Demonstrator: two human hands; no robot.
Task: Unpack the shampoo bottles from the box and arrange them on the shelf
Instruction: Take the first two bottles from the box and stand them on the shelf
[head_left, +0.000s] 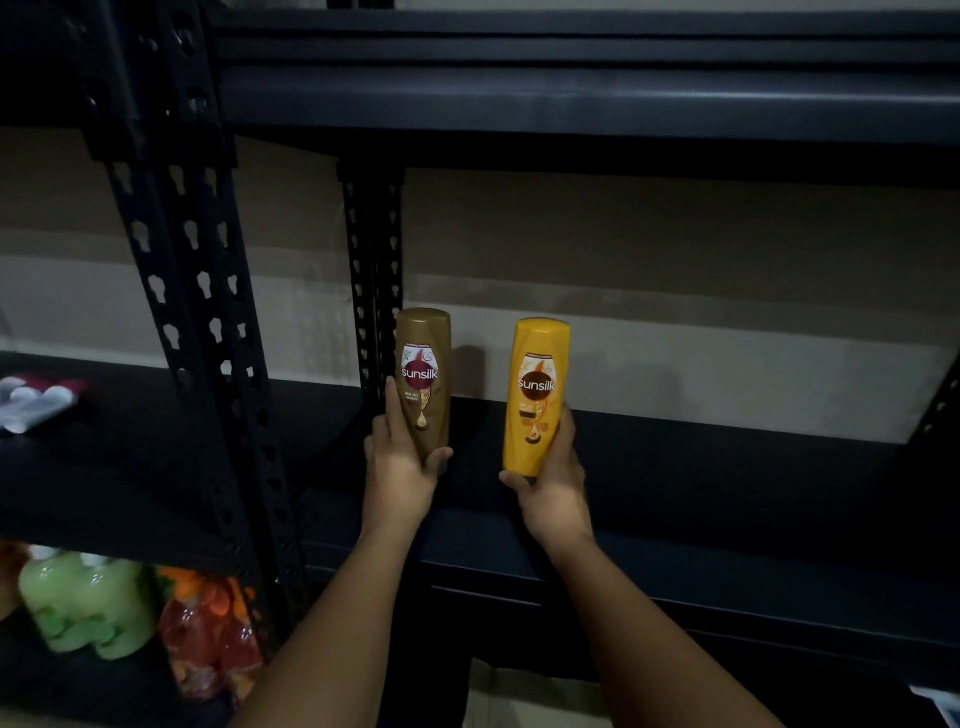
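Closest in, the left hand (402, 470) has its fingers wrapped round the lower end of a brown bottle (424, 382), and the right hand (550, 480) is clamped the same way on a yellow bottle (537, 397). Both bottles are upright over the black shelf (701, 467), brown one just beside the shelf's rear post (375, 270), yellow further right of it.

Single head-worn wide-angle view, facing forward and slightly down at close range into a black metal shelf (727, 478), wall behind, both forearms entering from the bottom edge, neighbouring shelving bay visible at far left.
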